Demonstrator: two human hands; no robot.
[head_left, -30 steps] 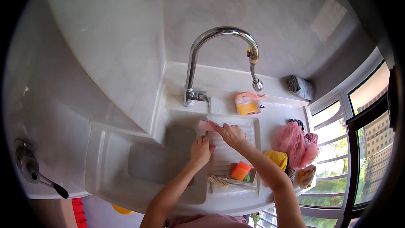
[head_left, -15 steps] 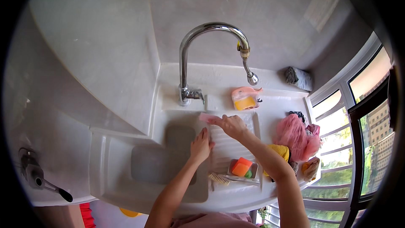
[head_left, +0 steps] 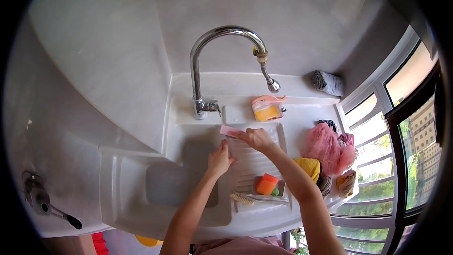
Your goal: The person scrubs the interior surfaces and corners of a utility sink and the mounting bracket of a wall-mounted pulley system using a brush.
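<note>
A pale pink, flat, block-like piece (head_left: pixel 228 131) juts out to the left from the closed fingers of my right hand (head_left: pixel 258 139), over the far left corner of the ribbed washboard (head_left: pixel 244 163). Its exact kind does not show. Just below it, my left hand (head_left: pixel 219 159) lies at the ridge between the basin and the washboard. The left fingers point away from me with the thumb apart, and nothing shows in them. Whether they touch the pink piece is unclear.
A chrome faucet (head_left: pixel 193 66) arches over the sink basin (head_left: pixel 163 184). Behind the washboard sits a pink soap dish with yellow soap (head_left: pixel 268 113). Nearer are a brush (head_left: pixel 242 199) and a tray with an orange sponge (head_left: pixel 267 184). Pink netting (head_left: pixel 321 144) and a yellow cloth (head_left: pixel 309 168) lie right.
The whole view has shifted slightly, moving the scene a little left. My right hand keeps its hold on the pink piece; my left hand sits slightly lower beside it.
</note>
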